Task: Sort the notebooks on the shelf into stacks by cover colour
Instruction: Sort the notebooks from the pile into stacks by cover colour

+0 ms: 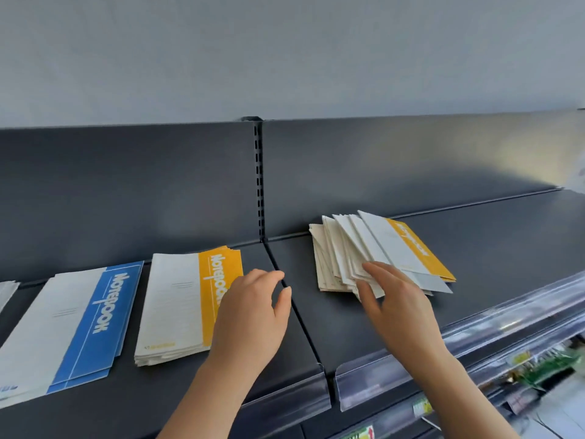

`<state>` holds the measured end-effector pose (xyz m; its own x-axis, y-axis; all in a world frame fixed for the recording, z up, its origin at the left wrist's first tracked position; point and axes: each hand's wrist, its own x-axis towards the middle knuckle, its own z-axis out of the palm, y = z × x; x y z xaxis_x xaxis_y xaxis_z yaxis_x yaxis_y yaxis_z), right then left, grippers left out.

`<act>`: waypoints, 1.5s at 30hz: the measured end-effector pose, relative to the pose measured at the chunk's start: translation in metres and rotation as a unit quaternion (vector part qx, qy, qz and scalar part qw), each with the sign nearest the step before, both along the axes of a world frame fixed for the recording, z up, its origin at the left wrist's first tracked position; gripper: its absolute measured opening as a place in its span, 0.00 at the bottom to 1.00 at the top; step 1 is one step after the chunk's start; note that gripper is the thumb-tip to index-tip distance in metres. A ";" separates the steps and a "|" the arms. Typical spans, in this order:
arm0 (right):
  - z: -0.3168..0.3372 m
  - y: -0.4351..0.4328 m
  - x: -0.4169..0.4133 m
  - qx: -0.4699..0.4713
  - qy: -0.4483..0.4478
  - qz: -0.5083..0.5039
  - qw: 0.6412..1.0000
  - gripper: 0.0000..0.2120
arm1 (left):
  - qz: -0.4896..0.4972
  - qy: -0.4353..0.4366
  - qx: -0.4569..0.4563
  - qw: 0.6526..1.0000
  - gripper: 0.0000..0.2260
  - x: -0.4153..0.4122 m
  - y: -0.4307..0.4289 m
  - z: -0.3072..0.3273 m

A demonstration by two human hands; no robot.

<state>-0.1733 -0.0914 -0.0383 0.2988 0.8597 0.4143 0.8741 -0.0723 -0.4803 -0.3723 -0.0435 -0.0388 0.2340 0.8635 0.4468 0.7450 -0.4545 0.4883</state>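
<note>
A neat stack of yellow-and-white notebooks (pixel 177 302) lies on the dark shelf (pixel 493 248), left of the shelf seam. My left hand (pixel 253 315) hovers over its right edge, fingers spread, holding nothing. Further left lies a stack of blue-and-white notebooks (pixel 72 324). Right of the seam sits a fanned, untidy pile of notebooks (pixel 345 251) with a yellow-and-white one (pixel 408 248) on top. My right hand (pixel 395 299) rests its fingertips on the pile's near edge; whether it grips a notebook I cannot tell.
Another pale stack edge (pixel 8 291) peeks in at the far left. A slotted upright (pixel 259 179) divides the dark back panel. Clear plastic price rails (pixel 411 369) run along the shelf front, with lower shelves of goods at the bottom right.
</note>
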 end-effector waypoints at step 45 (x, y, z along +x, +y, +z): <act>-0.032 0.051 0.186 -0.061 0.100 0.150 0.982 0.07 | 0.156 -0.172 -0.219 0.948 0.05 0.170 0.017 0.006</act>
